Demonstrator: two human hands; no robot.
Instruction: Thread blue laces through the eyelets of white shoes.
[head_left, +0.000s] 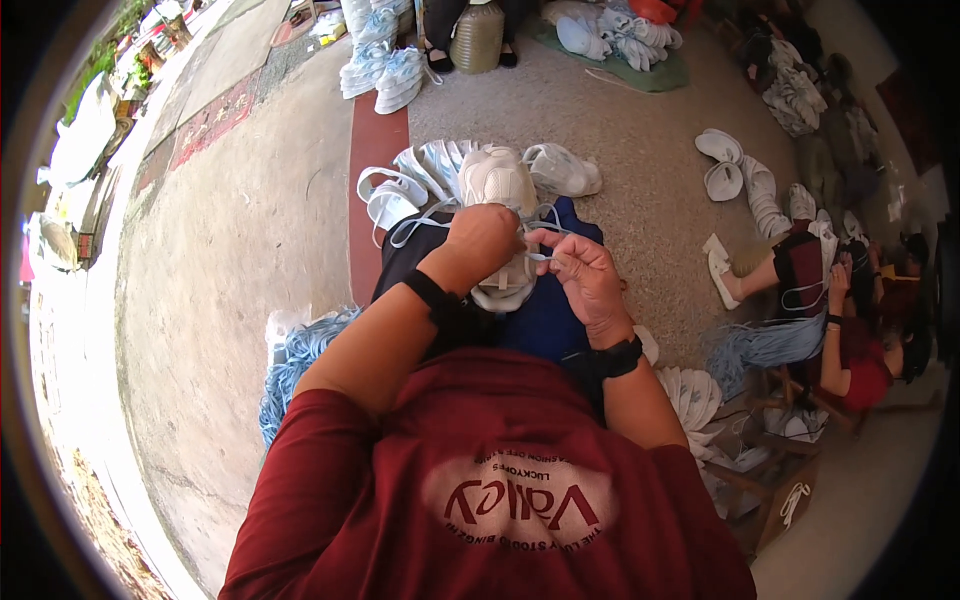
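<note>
A white sneaker (497, 178) rests across my lap, its toe pointing away from me and its heel toward my body. Curled over the middle of the sneaker, my left hand (482, 243) is closed, with its fingertips partly hidden. My right hand (582, 268), just to the right, pinches a light blue shoelace (540, 257) between thumb and fingers. The lace stretches across the short gap to the left hand, and pale lace loops hang on both sides of the sneaker. Dark blue cloth (545, 315) lies under it on my lap.
More white shoes (435, 168) stand in a row beyond my knees. A bundle of light blue laces (305, 360) hangs at my left. At right, a seated co-worker (860, 350) has another lace bundle (765, 345) nearby. Several stacked shoes (765, 200) lie on the floor.
</note>
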